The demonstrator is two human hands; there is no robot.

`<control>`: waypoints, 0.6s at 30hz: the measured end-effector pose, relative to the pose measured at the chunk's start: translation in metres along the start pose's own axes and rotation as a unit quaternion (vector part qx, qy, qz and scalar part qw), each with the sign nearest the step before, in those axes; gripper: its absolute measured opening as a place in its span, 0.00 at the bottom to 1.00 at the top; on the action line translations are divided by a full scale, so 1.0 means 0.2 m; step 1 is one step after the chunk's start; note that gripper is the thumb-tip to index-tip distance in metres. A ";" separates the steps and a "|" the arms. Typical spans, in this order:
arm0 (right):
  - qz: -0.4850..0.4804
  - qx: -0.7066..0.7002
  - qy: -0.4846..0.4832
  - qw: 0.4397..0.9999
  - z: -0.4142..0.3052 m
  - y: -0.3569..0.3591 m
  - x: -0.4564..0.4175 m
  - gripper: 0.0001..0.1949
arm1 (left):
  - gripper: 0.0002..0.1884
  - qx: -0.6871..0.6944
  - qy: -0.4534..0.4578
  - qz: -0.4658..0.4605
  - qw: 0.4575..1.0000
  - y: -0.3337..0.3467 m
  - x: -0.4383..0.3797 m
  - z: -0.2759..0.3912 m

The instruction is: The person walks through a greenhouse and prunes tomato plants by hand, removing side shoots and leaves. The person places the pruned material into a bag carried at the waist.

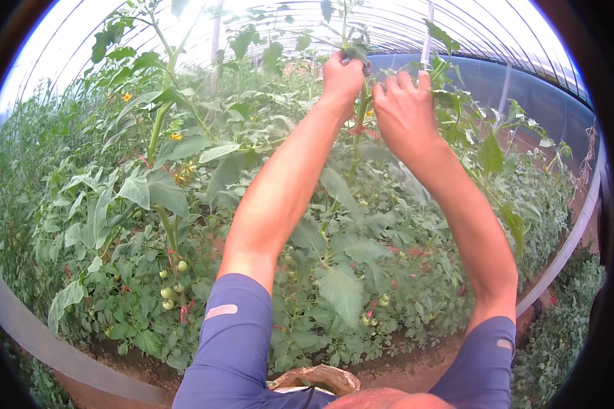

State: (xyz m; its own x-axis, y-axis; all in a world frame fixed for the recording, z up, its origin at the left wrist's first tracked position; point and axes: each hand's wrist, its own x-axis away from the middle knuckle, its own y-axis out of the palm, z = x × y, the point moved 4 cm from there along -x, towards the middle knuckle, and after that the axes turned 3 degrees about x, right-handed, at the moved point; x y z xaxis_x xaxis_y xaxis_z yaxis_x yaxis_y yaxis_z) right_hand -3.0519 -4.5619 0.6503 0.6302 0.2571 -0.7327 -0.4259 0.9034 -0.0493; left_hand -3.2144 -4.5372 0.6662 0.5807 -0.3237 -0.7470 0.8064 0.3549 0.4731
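Observation:
In front of me, a tall tomato plant's stem (361, 105) rises between my arms. My left hand (344, 82) is raised at the upper part of this plant, fingers closed around the leafy growth (358, 50) beside the stem. My right hand (407, 110) is just right of the stem, its back towards me and its fingers bent. What its fingertips touch is hidden behind them; a leafy shoot (442, 76) shows just beyond. Red ties (360, 130) cross the stem below my hands.
Dense tomato foliage surrounds me. At left stands another thick stem (158, 125) with yellow flowers (176, 136); green tomatoes (168, 293) hang low. A crumpled bag-like container (317, 378) is at my front. A pale curved pipe (563, 271) and a blue wall (470, 76) lie right.

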 end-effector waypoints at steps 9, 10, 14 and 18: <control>0.041 -0.017 -0.009 0.999 -0.03 0.00 0.02 0.13 | 0.15 0.038 -0.025 0.008 0.999 -0.05 -0.02 -0.02; 0.055 -0.018 -0.006 0.998 -0.04 0.01 0.03 0.13 | 0.17 0.037 -0.015 0.008 0.999 -0.05 -0.02 -0.02; 0.100 -0.001 -0.045 0.994 -0.07 -0.01 0.05 0.14 | 0.23 0.044 -0.007 -0.006 0.999 -0.02 -0.01 0.01; 0.141 -0.090 -0.046 0.985 -0.14 -0.10 0.09 0.13 | 0.20 0.081 -0.017 -0.049 0.995 -0.01 0.03 0.08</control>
State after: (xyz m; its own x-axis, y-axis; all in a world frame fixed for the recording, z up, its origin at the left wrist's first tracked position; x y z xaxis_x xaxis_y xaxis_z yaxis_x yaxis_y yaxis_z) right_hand -3.0499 -4.5852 0.6191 0.5238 0.5260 -0.6700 -0.6953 0.7184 0.0204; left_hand -3.2115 -4.5535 0.6674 0.5001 -0.3805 -0.7778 0.8648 0.1743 0.4708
